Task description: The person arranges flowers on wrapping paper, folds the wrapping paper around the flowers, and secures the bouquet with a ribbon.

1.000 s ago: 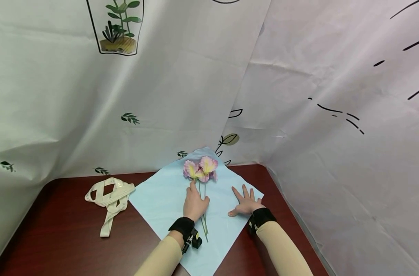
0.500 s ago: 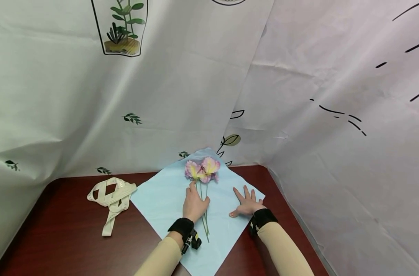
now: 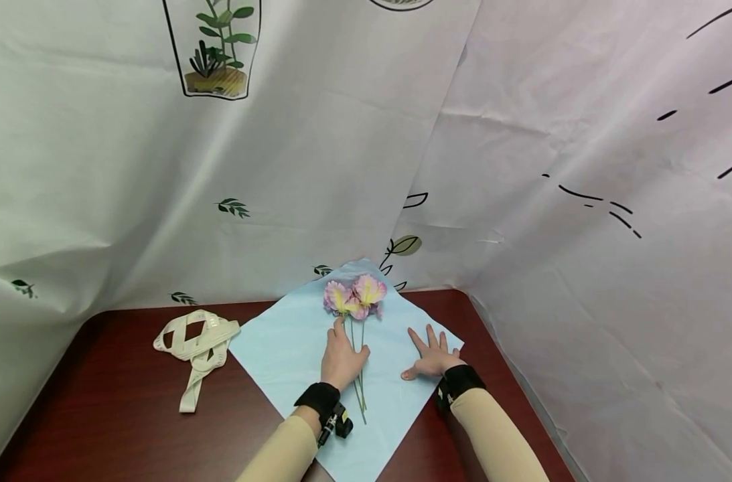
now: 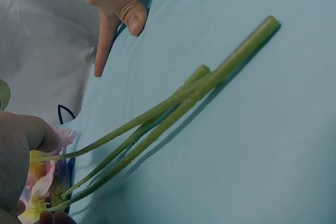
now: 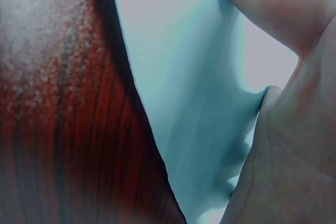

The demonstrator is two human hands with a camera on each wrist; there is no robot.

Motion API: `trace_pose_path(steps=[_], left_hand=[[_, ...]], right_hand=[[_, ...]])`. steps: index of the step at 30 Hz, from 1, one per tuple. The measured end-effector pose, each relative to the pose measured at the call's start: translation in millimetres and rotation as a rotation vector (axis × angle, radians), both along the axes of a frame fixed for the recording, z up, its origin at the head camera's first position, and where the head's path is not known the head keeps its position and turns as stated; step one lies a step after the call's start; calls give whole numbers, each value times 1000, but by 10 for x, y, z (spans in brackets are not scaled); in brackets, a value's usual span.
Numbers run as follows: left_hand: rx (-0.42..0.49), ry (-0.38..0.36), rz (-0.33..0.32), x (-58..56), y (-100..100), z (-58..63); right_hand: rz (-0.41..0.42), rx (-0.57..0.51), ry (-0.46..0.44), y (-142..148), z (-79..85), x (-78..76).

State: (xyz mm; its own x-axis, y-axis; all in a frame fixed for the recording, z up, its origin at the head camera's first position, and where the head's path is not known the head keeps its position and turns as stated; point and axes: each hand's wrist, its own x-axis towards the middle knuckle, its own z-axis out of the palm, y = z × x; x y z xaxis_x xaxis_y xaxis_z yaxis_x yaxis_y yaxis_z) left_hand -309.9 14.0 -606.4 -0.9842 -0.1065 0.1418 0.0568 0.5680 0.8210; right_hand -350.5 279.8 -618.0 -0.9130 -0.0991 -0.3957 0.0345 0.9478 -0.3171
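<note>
Pink-and-yellow flowers (image 3: 368, 289) with long thin green stems (image 4: 194, 90) lie on a square of light blue wrapping paper (image 3: 396, 415). My left hand (image 3: 343, 358) is over the upper stems, its forefinger reaching just below the blooms. In the left wrist view the stems run between my thumb and curled fingers, and their cut ends cross on the paper. On the paper's right corner my right hand (image 3: 432, 356) rests with its fingers spread. The right wrist view shows this palm (image 5: 294, 145) beside the paper's edge.
A loosely heaped cream tape (image 3: 199, 345) lies at the left on the dark red wooden table (image 3: 100, 402). White printed sheeting (image 3: 317, 147) hangs behind the table and along its right side. The paper's far corner leans against the sheeting.
The head view has shifted slightly, so everything sits a little further right in it. Both hands and the flowers otherwise keep their places.
</note>
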Motion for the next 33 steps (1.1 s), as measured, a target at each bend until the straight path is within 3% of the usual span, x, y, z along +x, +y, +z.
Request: trace_pose_path(steps=[3,5,10,14,16,19,24,29,33], left_hand=[[-26,35,-81,73,-73,24],[-68,85,-193,170,-225,43],[-232,193,-620,495,-721,115],[-349,122,-937,724,-1059,177],[-401,64,-1035,804,-1174,185],[-472,38,-1095,867,-1274,164],[-526,71,-1108,887,-1328,119],[-506,120,-1110,919,-1363,64],[-443,200,-1061,947,-1369,22]], right_hand=[[6,-14,7,29,9,9],[12,-31,13,14,15,22],[27,-39,42,26,59,88],[56,-53,76,76,50,114],[72,-63,92,96,32,110],[83,-59,110,95,36,111],[97,-36,146,43,106,184],[189,-53,187,-25,271,366],[306,-92,228,-13,378,494]])
